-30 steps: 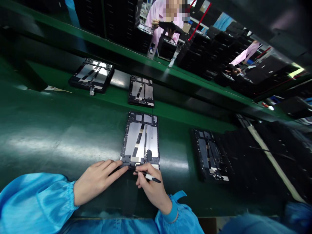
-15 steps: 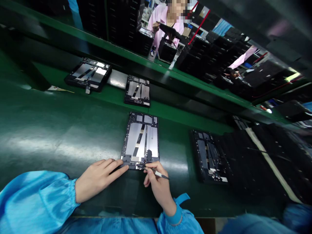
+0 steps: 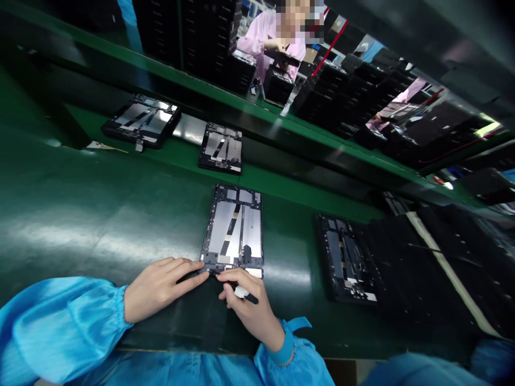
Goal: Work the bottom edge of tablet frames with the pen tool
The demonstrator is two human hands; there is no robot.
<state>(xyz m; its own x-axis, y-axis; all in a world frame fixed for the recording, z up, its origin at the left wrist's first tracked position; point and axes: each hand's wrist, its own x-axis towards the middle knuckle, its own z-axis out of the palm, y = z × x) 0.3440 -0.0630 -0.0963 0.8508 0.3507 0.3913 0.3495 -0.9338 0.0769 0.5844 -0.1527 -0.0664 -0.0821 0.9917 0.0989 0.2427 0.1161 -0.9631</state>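
An opened tablet frame [image 3: 235, 228] with a silver inner plate lies flat on the green bench in front of me. My left hand [image 3: 161, 287] rests flat beside its near left corner, fingers stretched out, fingertips touching the frame's bottom edge. My right hand [image 3: 247, 305] is closed round a thin black pen-like tool [image 3: 243, 293] with a white band. Its fingertips press at the frame's near edge. Both arms wear shiny blue sleeves.
A darker tablet frame [image 3: 346, 257] lies to the right beside black trays [image 3: 422, 262]. Two more frames [image 3: 221, 148] [image 3: 140, 119] sit on the green conveyor behind. Beyond a raised green rail [image 3: 241, 107], stacked black trays and a person in pink [image 3: 273, 43].
My right hand has shifted back left along the frame's near edge and turned the tool flatter under the palm. The two frames on the conveyor have drifted left. My left hand stays put.
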